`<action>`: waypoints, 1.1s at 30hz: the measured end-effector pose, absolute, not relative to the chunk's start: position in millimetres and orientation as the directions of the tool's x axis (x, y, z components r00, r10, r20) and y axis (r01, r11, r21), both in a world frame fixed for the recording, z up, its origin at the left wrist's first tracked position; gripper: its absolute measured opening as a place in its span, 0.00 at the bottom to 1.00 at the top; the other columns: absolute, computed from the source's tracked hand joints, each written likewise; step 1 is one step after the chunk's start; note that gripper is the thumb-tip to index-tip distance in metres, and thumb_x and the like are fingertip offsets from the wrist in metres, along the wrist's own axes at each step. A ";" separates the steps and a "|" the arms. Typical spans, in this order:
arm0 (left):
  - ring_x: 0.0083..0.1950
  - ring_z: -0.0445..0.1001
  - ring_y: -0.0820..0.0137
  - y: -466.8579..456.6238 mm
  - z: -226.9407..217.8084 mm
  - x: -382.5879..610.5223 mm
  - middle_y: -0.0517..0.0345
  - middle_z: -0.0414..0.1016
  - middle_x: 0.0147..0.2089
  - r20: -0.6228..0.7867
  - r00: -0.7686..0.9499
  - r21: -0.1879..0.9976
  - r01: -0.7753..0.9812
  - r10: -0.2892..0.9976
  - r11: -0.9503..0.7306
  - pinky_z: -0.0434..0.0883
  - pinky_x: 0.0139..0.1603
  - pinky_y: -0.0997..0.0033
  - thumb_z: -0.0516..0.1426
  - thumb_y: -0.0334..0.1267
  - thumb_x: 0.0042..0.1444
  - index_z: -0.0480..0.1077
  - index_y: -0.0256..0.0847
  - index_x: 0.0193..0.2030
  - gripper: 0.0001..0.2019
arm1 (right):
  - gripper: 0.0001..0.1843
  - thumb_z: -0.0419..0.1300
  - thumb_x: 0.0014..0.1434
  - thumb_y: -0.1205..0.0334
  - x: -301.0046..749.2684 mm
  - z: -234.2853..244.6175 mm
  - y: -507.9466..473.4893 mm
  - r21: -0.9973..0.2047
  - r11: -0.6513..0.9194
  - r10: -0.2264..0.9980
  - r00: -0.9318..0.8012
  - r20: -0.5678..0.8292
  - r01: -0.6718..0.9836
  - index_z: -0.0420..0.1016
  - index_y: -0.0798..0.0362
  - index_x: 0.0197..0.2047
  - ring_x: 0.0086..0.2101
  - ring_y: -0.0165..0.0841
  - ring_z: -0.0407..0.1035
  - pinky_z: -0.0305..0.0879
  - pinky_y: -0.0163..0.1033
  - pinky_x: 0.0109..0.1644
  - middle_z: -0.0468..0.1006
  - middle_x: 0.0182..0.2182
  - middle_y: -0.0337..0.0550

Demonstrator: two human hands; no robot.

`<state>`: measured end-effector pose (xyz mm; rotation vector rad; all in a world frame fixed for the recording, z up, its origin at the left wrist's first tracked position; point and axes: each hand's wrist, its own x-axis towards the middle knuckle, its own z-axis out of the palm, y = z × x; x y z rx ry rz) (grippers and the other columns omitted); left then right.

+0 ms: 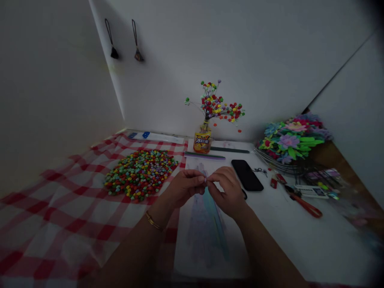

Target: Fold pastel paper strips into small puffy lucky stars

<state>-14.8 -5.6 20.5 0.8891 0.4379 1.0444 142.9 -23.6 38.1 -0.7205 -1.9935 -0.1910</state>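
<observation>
Both my hands meet above a white sheet (186,256), fingertips almost touching. A small lilac piece (205,181), which looks like folded paper strip, is pinched between them; its exact shape is too small to make out. My left hand (189,186) holds it from the left between thumb and forefinger. From the other side, my right hand (225,186) is closed on it with thumb and forefinger. Beneath the hands lie long lilac and turquoise strips (214,222). To the left, a pile of small multicoloured folded stars (142,174) rests on the red-and-white checked cloth (69,200).
At the back stands an orange-labelled bottle (202,143) holding stems of coloured stars (211,104). A black phone (247,175) lies right of my hands, near orange-handled pliers (309,206). Fuzzy craft flowers (289,140) fill a basket at the back right. Dark strips (229,150) lie near the wall.
</observation>
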 end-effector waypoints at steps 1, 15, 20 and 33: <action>0.21 0.69 0.76 -5.5 19.7 -13.9 0.58 0.73 0.23 0.090 0.460 0.801 -0.561 0.884 0.211 0.64 0.26 0.73 0.63 0.33 0.43 0.72 0.33 0.27 0.06 | 0.03 0.56 0.53 0.70 142.1 37.8 -23.7 -0.155 0.805 0.412 -0.351 0.841 0.572 0.67 0.53 0.31 0.31 0.33 0.65 0.60 0.43 0.39 0.71 0.27 0.41; 0.23 0.69 0.76 -6.3 19.9 -11.7 0.57 0.73 0.23 0.140 0.404 0.781 -0.607 0.904 0.150 0.64 0.27 0.74 0.62 0.33 0.44 0.73 0.33 0.27 0.05 | 0.02 0.58 0.54 0.67 141.4 36.5 -24.6 -0.111 0.754 0.380 -0.293 0.877 0.647 0.71 0.51 0.33 0.31 0.32 0.66 0.58 0.43 0.40 0.74 0.26 0.40; 0.22 0.69 0.75 -6.0 19.7 -16.6 0.58 0.73 0.22 0.143 0.453 0.806 -0.570 0.880 0.162 0.64 0.26 0.72 0.63 0.33 0.43 0.74 0.34 0.28 0.05 | 0.04 0.58 0.54 0.68 144.6 38.1 -23.9 -0.157 0.781 0.387 -0.271 0.881 0.604 0.71 0.50 0.34 0.31 0.33 0.66 0.60 0.44 0.41 0.74 0.28 0.40; 0.22 0.67 0.76 -5.1 18.5 -16.4 0.59 0.71 0.21 0.137 0.427 0.846 -0.520 0.894 0.118 0.63 0.26 0.73 0.64 0.33 0.41 0.75 0.34 0.26 0.05 | 0.04 0.59 0.53 0.69 146.9 37.8 -22.3 -0.123 0.814 0.371 -0.344 0.863 0.568 0.71 0.51 0.32 0.32 0.33 0.66 0.60 0.44 0.40 0.73 0.27 0.40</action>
